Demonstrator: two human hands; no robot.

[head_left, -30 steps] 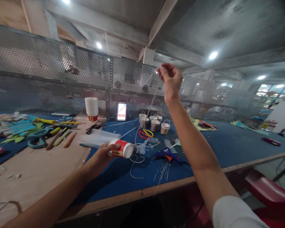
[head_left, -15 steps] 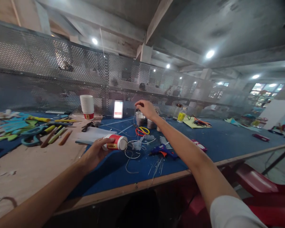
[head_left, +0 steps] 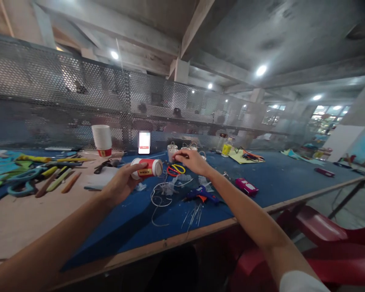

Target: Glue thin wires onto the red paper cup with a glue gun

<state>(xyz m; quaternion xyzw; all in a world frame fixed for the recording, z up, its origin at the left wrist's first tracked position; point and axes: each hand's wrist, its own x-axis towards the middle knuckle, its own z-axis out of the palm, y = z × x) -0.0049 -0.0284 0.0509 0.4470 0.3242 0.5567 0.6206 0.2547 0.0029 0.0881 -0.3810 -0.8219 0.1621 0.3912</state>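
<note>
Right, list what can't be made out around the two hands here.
- Head view: the right hand hides its own fingers, so any pinched strand is unreadable.
- Print on the paper cup in the left hand: too small.
- Phone screen: blurred.
- Small baskets: partly behind the right hand.

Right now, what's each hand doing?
Left hand: closed around the red-and-white paper cup, held on its side.
Right hand: fingers pinched beside the cup's mouth; contents cannot be told.

Dim, ceiling-lit, edges warped, slightly blurred
</note>
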